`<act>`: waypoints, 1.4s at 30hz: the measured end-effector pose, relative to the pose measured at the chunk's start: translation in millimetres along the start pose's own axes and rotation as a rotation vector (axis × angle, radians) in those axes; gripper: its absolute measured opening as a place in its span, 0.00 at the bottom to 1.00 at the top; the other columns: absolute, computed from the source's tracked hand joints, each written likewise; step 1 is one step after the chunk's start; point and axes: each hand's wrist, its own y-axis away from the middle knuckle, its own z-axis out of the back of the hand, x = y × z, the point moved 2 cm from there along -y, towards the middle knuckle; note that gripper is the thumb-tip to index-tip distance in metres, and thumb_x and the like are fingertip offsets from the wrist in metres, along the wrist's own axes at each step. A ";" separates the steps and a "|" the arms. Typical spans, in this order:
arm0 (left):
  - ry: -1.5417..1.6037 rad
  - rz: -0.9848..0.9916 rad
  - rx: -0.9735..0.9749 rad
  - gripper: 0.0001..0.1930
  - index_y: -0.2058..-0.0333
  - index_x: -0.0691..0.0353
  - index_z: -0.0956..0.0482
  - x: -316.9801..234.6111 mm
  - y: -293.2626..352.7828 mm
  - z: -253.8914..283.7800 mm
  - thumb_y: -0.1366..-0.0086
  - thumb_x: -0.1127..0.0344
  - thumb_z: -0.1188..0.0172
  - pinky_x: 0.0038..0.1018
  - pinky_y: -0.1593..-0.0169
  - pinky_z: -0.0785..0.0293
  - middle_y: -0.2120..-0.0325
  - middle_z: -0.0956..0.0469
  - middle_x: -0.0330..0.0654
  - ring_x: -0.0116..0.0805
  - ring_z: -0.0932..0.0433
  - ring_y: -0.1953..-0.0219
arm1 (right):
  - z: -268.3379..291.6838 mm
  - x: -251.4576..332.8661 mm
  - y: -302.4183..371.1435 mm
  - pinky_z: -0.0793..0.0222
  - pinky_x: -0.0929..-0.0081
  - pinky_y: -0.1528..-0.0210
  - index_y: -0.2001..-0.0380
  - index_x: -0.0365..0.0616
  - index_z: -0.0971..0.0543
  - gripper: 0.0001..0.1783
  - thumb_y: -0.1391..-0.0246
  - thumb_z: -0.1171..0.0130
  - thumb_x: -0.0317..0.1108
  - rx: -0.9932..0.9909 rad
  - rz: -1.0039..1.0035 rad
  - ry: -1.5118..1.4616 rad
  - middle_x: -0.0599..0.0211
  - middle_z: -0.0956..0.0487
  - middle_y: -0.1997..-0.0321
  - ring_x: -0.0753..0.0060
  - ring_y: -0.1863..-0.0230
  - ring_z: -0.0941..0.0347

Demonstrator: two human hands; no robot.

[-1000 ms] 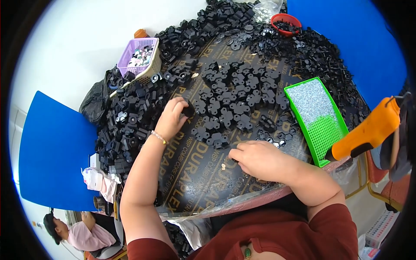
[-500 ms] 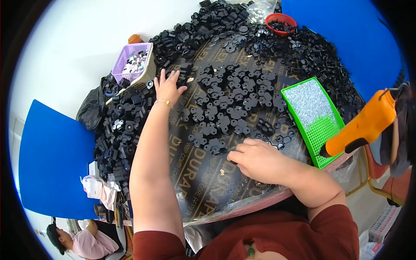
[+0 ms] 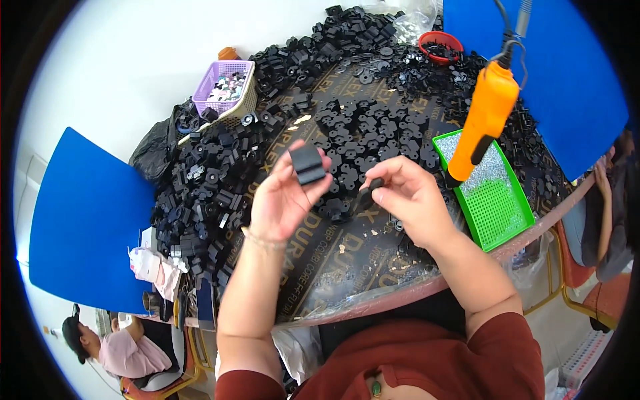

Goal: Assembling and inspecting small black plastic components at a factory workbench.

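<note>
My left hand point(image 3: 280, 203) is turned palm up, its fingers around a black blocky plastic part point(image 3: 307, 164). Between the thumb and fingers of my right hand point(image 3: 420, 203) is a small dark piece point(image 3: 375, 185), partly covered by the fingertips. Both hands are over the middle of the dark table, apart from each other. Beyond them, many flat black plastic plates with holes point(image 3: 380, 133) lie spread out. A heap of black blocky parts point(image 3: 207, 180) sits left of my left hand.
An orange electric screwdriver point(image 3: 487, 110) hangs over a green tray point(image 3: 497, 210) of small silvery pieces. Farther back are a red bowl point(image 3: 440, 61) and a purple basket point(image 3: 205, 103). Blue panels point(image 3: 87, 227) flank the table. A person in pink point(image 3: 133, 352) sits at lower left; another is at right.
My left hand has come back from the heap's edge holding the black part. My right hand has risen with a small piece in its pinch. The screwdriver now hangs farther left.
</note>
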 end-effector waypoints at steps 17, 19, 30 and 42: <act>-0.295 -0.075 0.033 0.27 0.39 0.62 0.35 58.4 57.9 10.0 0.34 0.64 0.38 0.36 0.45 0.22 0.47 0.26 0.46 0.37 0.22 0.48 | -3.8 -24.1 -3.2 0.27 0.80 0.60 0.54 0.40 0.22 0.14 0.43 0.36 0.28 0.183 -0.316 -0.200 0.68 0.18 0.61 0.79 0.64 0.23; -0.308 -0.080 0.048 0.28 0.39 0.62 0.36 59.8 56.7 12.8 0.34 0.64 0.38 0.36 0.45 0.22 0.47 0.26 0.46 0.37 0.22 0.48 | -5.0 -25.7 -2.4 0.27 0.81 0.61 0.54 0.40 0.22 0.13 0.43 0.36 0.28 0.205 -0.327 -0.179 0.68 0.18 0.62 0.80 0.65 0.23; -0.268 -0.022 0.059 0.28 0.39 0.61 0.35 64.3 57.2 8.0 0.35 0.68 0.36 0.34 0.44 0.25 0.50 0.25 0.43 0.35 0.24 0.48 | -8.5 -19.1 -0.9 0.35 0.87 0.69 0.54 0.42 0.22 0.22 0.54 0.29 0.24 0.060 -0.056 0.330 0.75 0.29 0.62 0.88 0.71 0.34; -1.903 -0.502 -0.332 0.26 0.54 0.62 0.25 -31.9 46.5 43.5 0.55 0.81 0.30 0.34 0.45 0.26 0.53 0.30 0.48 0.49 0.25 0.51 | 17.8 5.1 -7.3 0.27 0.65 0.64 0.68 0.39 0.21 0.09 0.49 0.34 0.31 -0.002 0.086 1.112 0.59 0.21 0.67 0.58 0.69 0.23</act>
